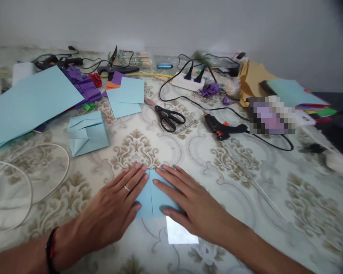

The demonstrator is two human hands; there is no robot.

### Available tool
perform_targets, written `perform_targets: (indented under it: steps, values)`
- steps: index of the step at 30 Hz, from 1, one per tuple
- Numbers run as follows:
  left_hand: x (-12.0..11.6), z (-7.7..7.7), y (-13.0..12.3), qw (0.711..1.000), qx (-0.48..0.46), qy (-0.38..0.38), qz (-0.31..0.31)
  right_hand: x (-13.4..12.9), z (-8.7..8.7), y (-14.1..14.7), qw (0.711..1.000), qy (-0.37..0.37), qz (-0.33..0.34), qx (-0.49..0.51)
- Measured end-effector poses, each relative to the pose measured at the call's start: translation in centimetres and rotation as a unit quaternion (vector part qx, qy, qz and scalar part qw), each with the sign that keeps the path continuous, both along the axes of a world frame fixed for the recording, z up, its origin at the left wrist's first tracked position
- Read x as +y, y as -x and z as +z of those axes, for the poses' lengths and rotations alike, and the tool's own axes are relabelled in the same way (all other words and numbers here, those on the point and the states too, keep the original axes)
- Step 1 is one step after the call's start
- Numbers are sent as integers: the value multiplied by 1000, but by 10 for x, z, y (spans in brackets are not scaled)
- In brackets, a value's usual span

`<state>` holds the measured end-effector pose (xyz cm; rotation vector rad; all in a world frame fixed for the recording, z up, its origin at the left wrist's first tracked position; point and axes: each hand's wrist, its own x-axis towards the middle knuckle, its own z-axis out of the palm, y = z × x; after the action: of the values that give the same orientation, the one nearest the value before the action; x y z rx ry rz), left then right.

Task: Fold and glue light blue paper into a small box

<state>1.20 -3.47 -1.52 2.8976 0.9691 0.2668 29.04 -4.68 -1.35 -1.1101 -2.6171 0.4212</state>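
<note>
A light blue sheet of paper (145, 205) lies flat on the table, its two side flaps folded in so their edges meet along a line down the middle. My left hand (111, 207) rests on the left flap with fingers stretched out; a ring and a dark wristband show on it. Over the right flap, my right hand (188, 198) lies with its fingers spread. Both palms hide the paper's outer edges. Partly under my right hand is a bright white square (183, 233). Beyond my left hand sits a folded light blue paper piece (88, 135).
Black-handled scissors (169, 117) and a black glue gun (224, 127) lie past my hands. Large blue sheets (34, 102) and looped white cable (67, 163) are at left. A power strip (188, 81) stands at the back, with brown paper (253, 82) to its right.
</note>
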Motion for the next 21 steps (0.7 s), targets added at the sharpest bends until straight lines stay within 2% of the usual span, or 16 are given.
perform_targets:
  steps: [7, 17, 21]
  values:
    - [5, -1, -1, 1000, 0, -24, -11, -3, 0, -5, 999, 8, 1, -36]
    - [14, -11, 4, 999, 5, 19, -49, 1, -10, -8, 995, -71, 13, -73]
    - [16, -11, 3, 998, -5, 29, -50, 1, -10, -9, 994, -76, 11, -80]
